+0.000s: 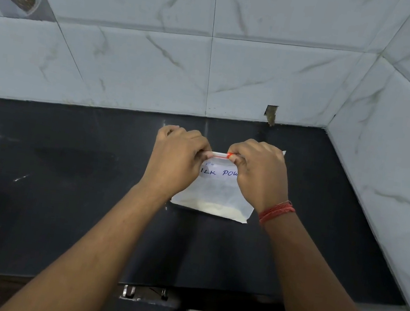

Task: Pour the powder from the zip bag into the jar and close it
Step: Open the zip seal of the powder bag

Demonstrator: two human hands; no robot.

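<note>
A clear zip bag (215,194) with a handwritten "milk powder" label is held upright above the black counter (59,200), with pale powder settled along its bottom edge. My left hand (174,158) pinches the left end of the bag's zip strip. My right hand (257,171) pinches the right end, beside a red mark on the zip. The strip between my hands looks shut. No jar is in view.
Grey marble-pattern wall tiles (212,63) rise behind the counter and along the right side (394,183), forming a corner. A small chipped hole (271,114) sits in the back wall near the counter. The counter's front edge (73,284) runs close to my body.
</note>
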